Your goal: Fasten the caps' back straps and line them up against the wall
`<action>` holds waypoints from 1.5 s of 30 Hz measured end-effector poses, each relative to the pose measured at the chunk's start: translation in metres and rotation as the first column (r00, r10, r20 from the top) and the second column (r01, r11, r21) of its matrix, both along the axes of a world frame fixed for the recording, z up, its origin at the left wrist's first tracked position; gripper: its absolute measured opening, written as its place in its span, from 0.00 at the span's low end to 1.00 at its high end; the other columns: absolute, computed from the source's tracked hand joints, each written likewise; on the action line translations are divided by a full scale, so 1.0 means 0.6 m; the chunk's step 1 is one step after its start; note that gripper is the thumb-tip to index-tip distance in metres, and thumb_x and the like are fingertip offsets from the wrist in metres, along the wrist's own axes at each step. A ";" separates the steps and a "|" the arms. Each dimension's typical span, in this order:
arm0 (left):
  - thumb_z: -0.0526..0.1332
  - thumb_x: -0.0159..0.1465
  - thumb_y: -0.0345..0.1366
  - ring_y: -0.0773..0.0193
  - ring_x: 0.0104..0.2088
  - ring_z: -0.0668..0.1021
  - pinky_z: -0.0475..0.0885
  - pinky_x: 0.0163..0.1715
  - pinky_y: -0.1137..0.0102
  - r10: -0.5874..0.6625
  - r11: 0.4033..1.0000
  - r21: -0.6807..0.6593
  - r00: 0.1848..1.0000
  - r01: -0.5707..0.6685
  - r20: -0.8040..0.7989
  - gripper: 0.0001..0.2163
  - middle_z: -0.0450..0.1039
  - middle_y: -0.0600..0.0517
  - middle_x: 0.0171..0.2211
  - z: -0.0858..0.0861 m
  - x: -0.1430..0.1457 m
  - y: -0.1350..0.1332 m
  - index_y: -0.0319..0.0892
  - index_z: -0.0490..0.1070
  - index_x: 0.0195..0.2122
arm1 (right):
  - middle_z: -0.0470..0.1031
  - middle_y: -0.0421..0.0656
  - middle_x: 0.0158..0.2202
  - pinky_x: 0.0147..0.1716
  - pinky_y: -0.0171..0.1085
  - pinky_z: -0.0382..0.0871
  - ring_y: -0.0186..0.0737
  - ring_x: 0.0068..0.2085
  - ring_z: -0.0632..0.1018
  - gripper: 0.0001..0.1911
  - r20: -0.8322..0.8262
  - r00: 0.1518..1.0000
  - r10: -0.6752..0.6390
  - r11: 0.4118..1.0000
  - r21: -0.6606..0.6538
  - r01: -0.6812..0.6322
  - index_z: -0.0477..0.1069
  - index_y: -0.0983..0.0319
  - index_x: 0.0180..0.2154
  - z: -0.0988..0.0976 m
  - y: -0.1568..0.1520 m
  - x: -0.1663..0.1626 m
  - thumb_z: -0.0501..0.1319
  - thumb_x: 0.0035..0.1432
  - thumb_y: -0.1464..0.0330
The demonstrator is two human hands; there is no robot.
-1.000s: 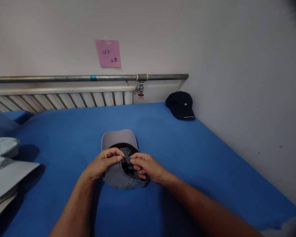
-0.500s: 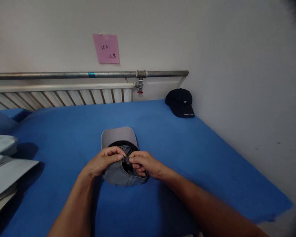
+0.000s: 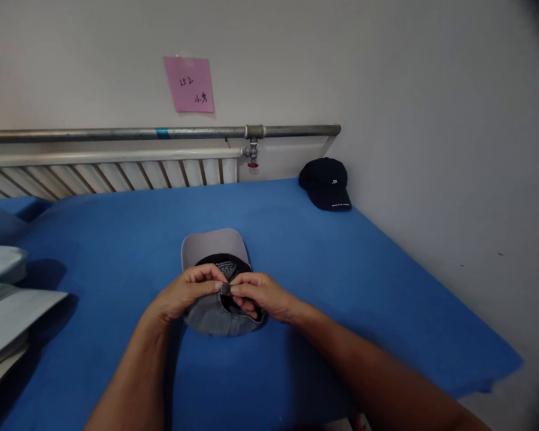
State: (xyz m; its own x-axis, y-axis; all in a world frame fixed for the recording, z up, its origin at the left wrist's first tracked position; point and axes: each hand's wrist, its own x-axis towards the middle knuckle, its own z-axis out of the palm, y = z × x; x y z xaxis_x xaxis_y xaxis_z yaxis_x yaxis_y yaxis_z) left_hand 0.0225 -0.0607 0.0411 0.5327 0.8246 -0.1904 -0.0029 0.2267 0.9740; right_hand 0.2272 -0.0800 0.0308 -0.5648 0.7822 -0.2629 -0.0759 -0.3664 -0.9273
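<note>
Grey cap (image 3: 213, 320) on middle of blue sheet (image 3: 341, 269), brim (image 3: 213, 242) toward sheet's far edge. Left hand (image 3: 182, 294): thumb and forefinger pinch strap (image 3: 225, 289) at cap's back opening. Right hand (image 3: 266, 296): thumb and forefinger pinch strap too. Black cap (image 3: 326, 176) at sheet's far right; white cap (image 3: 22, 311) at sheet's left.

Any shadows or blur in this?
Head view: dim, shadows on the blue surface beside the pale hats; head view: upper right corner black and blurred; head view: grey cap fairly clear, brim lettering on the dark cap too small to read.
</note>
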 end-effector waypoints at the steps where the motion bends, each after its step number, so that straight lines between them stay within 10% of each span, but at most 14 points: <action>1: 0.69 0.54 0.38 0.69 0.30 0.74 0.67 0.35 0.73 0.010 1.000 0.001 1.000 -0.010 0.003 0.08 0.75 0.54 0.28 0.000 -0.001 0.000 0.39 0.75 0.31 | 0.70 0.36 0.24 0.15 0.28 0.61 0.25 0.18 0.67 0.07 0.012 1.000 -0.017 1.000 0.017 0.017 0.70 0.64 0.30 0.001 0.000 0.001 0.62 0.52 0.65; 26: 0.70 0.54 0.37 0.68 0.29 0.76 0.69 0.33 0.73 0.008 0.999 -0.046 1.000 -0.008 0.002 0.09 0.76 0.53 0.28 0.002 0.008 -0.006 0.39 0.75 0.31 | 0.70 0.37 0.25 0.22 0.29 0.63 0.28 0.24 0.69 0.05 0.109 0.990 -0.089 0.981 0.184 0.068 0.70 0.62 0.31 0.000 -0.005 -0.002 0.61 0.54 0.67; 32: 0.70 0.52 0.35 0.71 0.27 0.73 0.66 0.31 0.75 0.018 0.998 -0.063 1.000 -0.017 0.013 0.08 0.73 0.56 0.26 0.001 0.016 -0.006 0.38 0.73 0.29 | 0.72 0.41 0.40 0.43 0.39 0.68 0.37 0.42 0.73 0.10 0.143 0.956 -0.258 0.718 0.690 0.090 0.73 0.57 0.40 0.012 -0.012 0.000 0.64 0.53 0.70; 36: 0.70 0.52 0.34 0.72 0.26 0.73 0.66 0.29 0.75 0.025 0.998 -0.057 0.999 -0.023 0.039 0.09 0.72 0.57 0.26 -0.003 0.017 -0.004 0.39 0.71 0.31 | 0.71 0.42 0.41 0.48 0.42 0.66 0.40 0.46 0.73 0.08 0.174 0.951 -0.255 0.596 0.803 0.012 0.73 0.56 0.38 0.005 -0.012 -0.001 0.63 0.54 0.72; 40: 0.71 0.51 0.34 0.72 0.26 0.73 0.66 0.30 0.75 -0.001 0.998 -0.056 0.999 0.003 0.039 0.11 0.72 0.56 0.26 -0.006 0.018 -0.003 0.38 0.70 0.31 | 0.71 0.40 0.34 0.45 0.40 0.66 0.37 0.40 0.72 0.03 0.140 0.965 -0.223 0.660 0.750 0.044 0.72 0.58 0.30 0.004 -0.010 -0.001 0.63 0.54 0.72; 45: 0.71 0.50 0.34 0.73 0.24 0.70 0.65 0.27 0.76 0.002 0.999 -0.033 1.000 -0.002 0.015 0.11 0.69 0.58 0.24 -0.001 0.021 -0.005 0.38 0.68 0.29 | 0.70 0.37 0.29 0.34 0.35 0.66 0.32 0.32 0.71 0.03 0.014 0.982 -0.191 0.889 0.427 0.167 0.71 0.60 0.32 0.016 -0.013 0.000 0.63 0.54 0.68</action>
